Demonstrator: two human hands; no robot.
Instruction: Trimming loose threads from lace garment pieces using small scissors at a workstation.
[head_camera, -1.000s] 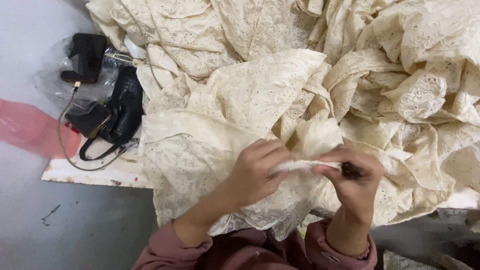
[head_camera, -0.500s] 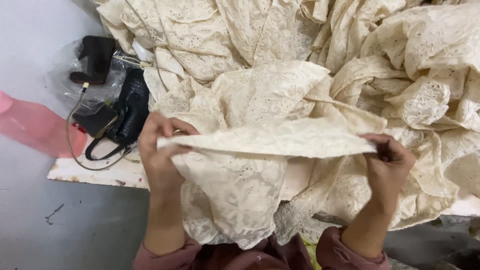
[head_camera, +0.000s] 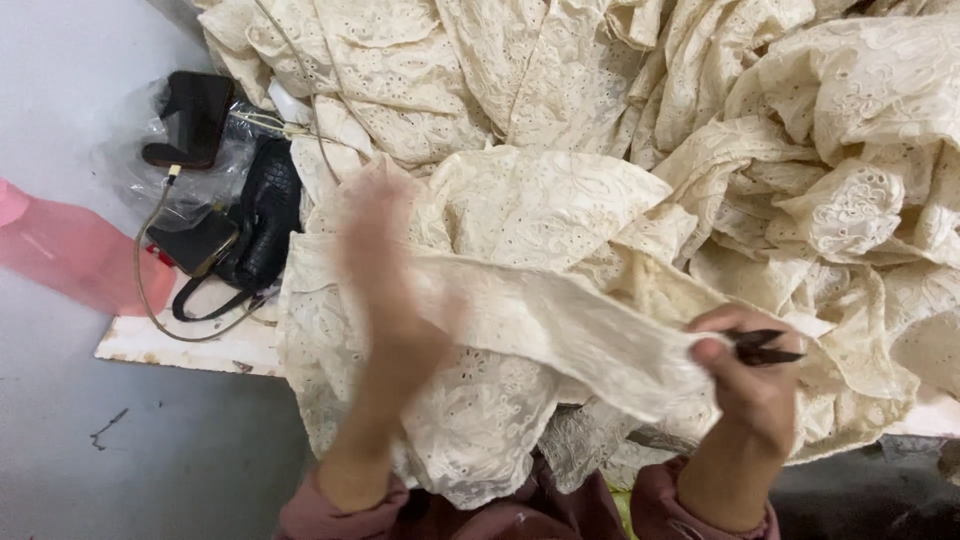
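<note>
A white worktop (head_camera: 170, 345) over grey floor carries a heap of cream eyelet lace (head_camera: 700, 140), soft and crumpled, with a black handbag (head_camera: 262, 225) and a phone on a cable at the left. Near the person, a lace strip (head_camera: 560, 325) stretches between the hands. The right hand (head_camera: 750, 385) is closed on its end and small dark snips (head_camera: 765, 347); the left hand (head_camera: 385, 270), blurred, has risen since half a second ago, its grip unclear.

Left hand (head_camera: 385, 265) is raised, fingers blurred, its grip unclear; right hand (head_camera: 745, 385) is clenched, thumb pressed forward.
</note>
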